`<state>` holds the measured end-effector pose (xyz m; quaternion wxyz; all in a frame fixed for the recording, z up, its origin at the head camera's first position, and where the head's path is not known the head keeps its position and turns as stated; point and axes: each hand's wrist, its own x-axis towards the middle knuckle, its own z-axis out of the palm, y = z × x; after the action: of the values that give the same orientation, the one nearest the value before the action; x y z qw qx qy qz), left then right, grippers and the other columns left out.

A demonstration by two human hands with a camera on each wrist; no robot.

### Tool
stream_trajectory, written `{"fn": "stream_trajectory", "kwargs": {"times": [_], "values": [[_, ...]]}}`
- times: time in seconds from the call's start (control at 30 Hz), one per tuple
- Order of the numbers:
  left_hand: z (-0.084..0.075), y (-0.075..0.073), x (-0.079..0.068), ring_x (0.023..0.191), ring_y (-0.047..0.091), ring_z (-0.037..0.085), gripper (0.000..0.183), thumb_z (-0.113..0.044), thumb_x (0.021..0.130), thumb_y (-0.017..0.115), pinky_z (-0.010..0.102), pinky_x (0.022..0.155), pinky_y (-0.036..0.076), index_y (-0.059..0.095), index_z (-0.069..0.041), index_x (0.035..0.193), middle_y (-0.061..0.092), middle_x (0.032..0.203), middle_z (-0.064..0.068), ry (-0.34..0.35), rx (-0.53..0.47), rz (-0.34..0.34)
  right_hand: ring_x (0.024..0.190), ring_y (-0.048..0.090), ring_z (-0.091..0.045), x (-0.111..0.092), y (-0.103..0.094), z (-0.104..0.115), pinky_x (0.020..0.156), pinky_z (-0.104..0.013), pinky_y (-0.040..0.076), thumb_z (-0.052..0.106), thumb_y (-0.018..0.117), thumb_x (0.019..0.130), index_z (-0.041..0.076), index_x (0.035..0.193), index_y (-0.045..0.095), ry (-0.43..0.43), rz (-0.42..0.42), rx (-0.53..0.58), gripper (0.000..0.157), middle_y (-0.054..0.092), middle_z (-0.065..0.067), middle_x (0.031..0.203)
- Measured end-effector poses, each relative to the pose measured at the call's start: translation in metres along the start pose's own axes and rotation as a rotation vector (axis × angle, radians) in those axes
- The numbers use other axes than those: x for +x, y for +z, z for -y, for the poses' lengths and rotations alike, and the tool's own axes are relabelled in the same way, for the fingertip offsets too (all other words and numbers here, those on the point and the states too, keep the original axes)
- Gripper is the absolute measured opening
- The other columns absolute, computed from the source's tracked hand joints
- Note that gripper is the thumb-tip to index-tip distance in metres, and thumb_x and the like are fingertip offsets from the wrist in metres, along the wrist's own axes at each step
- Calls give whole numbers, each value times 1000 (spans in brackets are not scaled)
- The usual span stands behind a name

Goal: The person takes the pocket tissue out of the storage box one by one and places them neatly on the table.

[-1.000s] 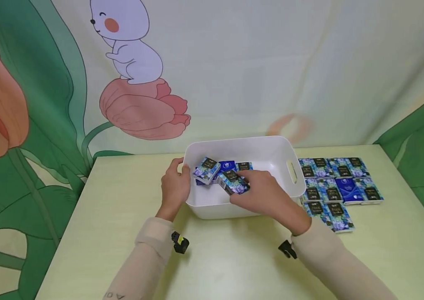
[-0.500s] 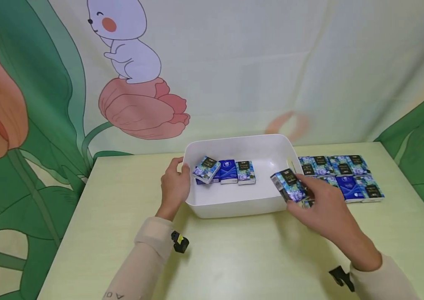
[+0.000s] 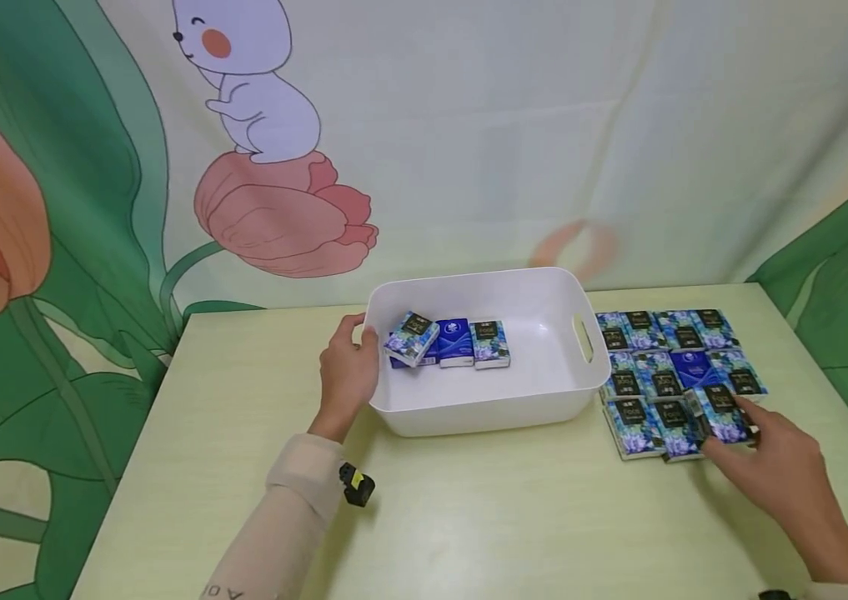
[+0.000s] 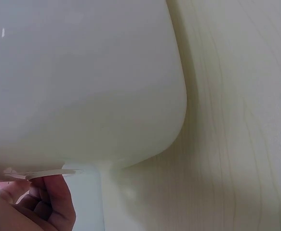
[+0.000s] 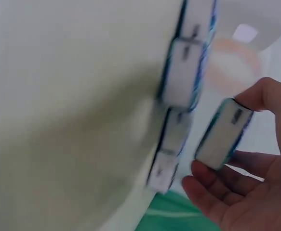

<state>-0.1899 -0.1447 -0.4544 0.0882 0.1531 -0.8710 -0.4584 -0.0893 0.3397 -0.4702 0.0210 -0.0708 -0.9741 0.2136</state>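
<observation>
My left hand (image 3: 348, 371) grips the left end of a white plastic bin (image 3: 487, 415); the left wrist view shows its fingers (image 4: 60, 202) curled at the bin's edge. Inside lie a tilted flowered tissue pack (image 3: 412, 339), a blue tissue pack (image 3: 456, 342) and another flowered one (image 3: 490, 344). Beyond the bin's right end, my right hand (image 3: 784, 462) pinches a flowered tissue pack (image 3: 725, 414) between thumb and fingers. That pack is held above the front row of laid-out packs, at its right end, and stands apart from them in the right wrist view (image 5: 223, 134).
Flat rows of tissue packs (image 3: 634, 427) lie right of the bin, mostly flowered, with one blue pack (image 3: 694, 368) among them. A printed curtain (image 3: 469, 150) hangs behind the pale wooden table (image 3: 469, 508).
My right hand has lifted the flowered tissue pack out of the bin and carried it right, over the laid-out rows. The left hand has stayed on the bin.
</observation>
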Motion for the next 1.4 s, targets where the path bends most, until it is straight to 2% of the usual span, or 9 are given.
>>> {"fn": "stream_trajectory", "kwargs": {"times": [0.07, 0.13, 0.27, 0.47, 0.6, 0.77, 0.97, 1.17, 1.4], "values": [[0, -1, 0, 89, 66, 28, 38, -32, 106, 47, 45, 71, 56, 56, -18, 140, 69, 114, 14, -1, -1, -3, 102, 55, -56, 1, 1, -11, 79, -64, 47, 41, 70, 87, -17, 141, 42, 12, 19, -30, 84, 52, -44, 122], [-1, -1, 0, 89, 65, 28, 38, -33, 106, 47, 45, 71, 56, 57, -18, 139, 69, 115, 14, -1, 0, -3, 99, 58, -55, 3, 2, -20, 79, -64, 47, 45, 69, 89, -20, 139, 42, 21, 53, -49, 86, 59, -41, 111], [-2, -2, -1, 89, 65, 28, 39, -33, 106, 46, 45, 71, 56, 56, -18, 140, 68, 116, 14, 1, -5, 10, 91, 62, -52, 5, 7, -31, 75, -62, 48, 51, 67, 92, -23, 134, 44, -22, 91, -61, 89, 63, -37, 100], [-3, -3, -3, 87, 65, 28, 38, -32, 106, 46, 45, 70, 56, 57, -17, 139, 69, 114, 15, 5, -6, 6, 106, 52, -59, 9, 13, -37, 84, -67, 44, 56, 61, 96, -23, 138, 39, -77, 150, -69, 92, 49, -48, 121], [-3, -3, -3, 89, 66, 28, 39, -33, 106, 46, 46, 71, 57, 56, -18, 140, 69, 115, 15, 1, -10, 8, 107, 50, -59, 8, 10, -25, 83, -70, 42, 51, 64, 96, -21, 137, 43, -140, 84, -47, 86, 46, -47, 123], [-2, -2, -2, 93, 66, 29, 38, -33, 106, 47, 47, 74, 57, 57, -18, 140, 69, 117, 14, 3, -14, 9, 112, 48, -59, 7, -5, 16, 83, -73, 40, 39, 69, 95, -14, 135, 52, -289, -67, 36, 69, 49, -42, 128], [-1, -2, -1, 93, 67, 29, 38, -33, 105, 47, 48, 74, 57, 57, -18, 139, 69, 114, 14, 4, -13, 3, 117, 51, -54, 15, -16, 84, 88, -74, 39, 36, 72, 94, -5, 135, 58, -382, -109, 110, 59, 56, -33, 129], [-1, -1, -1, 88, 66, 27, 38, -33, 105, 47, 44, 69, 56, 57, -19, 139, 70, 111, 14, 2, -15, 3, 100, 64, -40, 26, -7, 150, 75, -56, 54, 35, 71, 95, -3, 132, 62, -447, -63, 191, 54, 66, -24, 121], [-1, 0, -1, 84, 65, 26, 37, -32, 105, 47, 43, 67, 54, 58, -19, 138, 70, 105, 13, 1, -17, -9, 97, 67, -34, 40, 26, 220, 80, -48, 55, 35, 72, 94, -2, 127, 67, -491, 80, 263, 50, 70, -17, 116]]}}
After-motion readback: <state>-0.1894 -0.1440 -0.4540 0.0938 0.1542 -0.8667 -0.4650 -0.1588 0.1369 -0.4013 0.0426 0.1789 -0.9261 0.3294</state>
